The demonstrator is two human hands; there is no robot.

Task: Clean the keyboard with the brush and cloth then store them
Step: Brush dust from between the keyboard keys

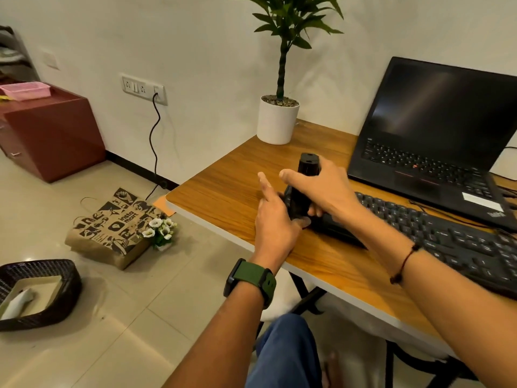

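On a wooden desk [223, 189] by a white wall — tiled floor below — the right hand [321, 189] grips a black brush [306, 169] upright at the keyboard's [447, 236] left end; the left hand [272, 222] pinches its base.

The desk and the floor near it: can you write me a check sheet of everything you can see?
Surface: wooden desk with a pale edge.
Job's things: black keyboard lies flat; a black cylinder, likely the brush, stands at its left end. Cloth: nothing seen.
Clutter: laptop open with a dark screen; potted plant.
Hands: right hand grips the cylinder; left hand holds its lower part, forefinger straight.
Cables: black cord from the wall socket down to the floor.
Surroundings: printed paper bag, small white flowers, woven basket, red cabinet.
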